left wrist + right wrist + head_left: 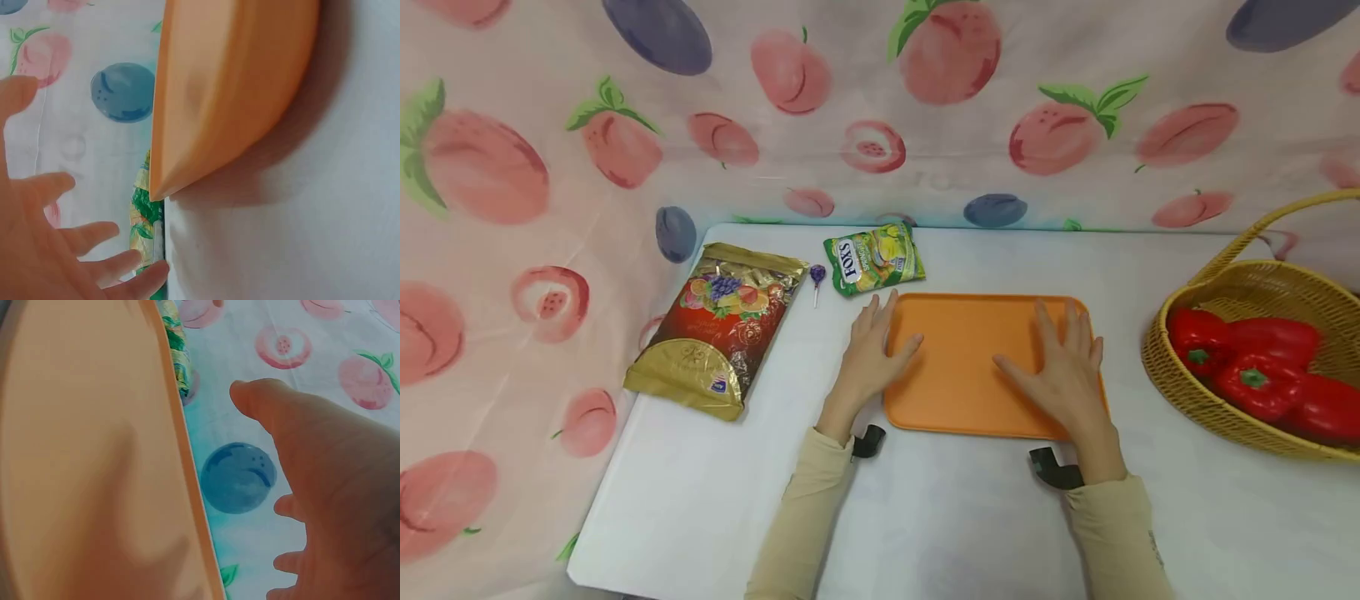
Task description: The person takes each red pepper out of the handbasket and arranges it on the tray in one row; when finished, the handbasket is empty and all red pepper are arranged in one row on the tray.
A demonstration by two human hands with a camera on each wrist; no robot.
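Observation:
An orange rectangular tray (966,367) lies on the white table with nothing on it. My left hand (871,354) is spread over the tray's left edge, thumb pointing inward. Over the right part of the tray is my right hand (1063,375), its fingers spread and its thumb toward the middle. In the left wrist view the fingers of the left hand (81,250) are apart and hold nothing, beside the tray's corner (250,94). The right wrist view has the right hand (337,481) raised off the tray surface (81,425), also holding nothing.
A green Fox's candy bag (876,258) lies behind the tray. To its left are a purple lollipop (817,282) and a large red and gold candy bag (718,329). A yellow wicker basket (1187,408) with red bell peppers (1258,383) stands at the right. Fruit-print cloth (865,108) hangs behind.

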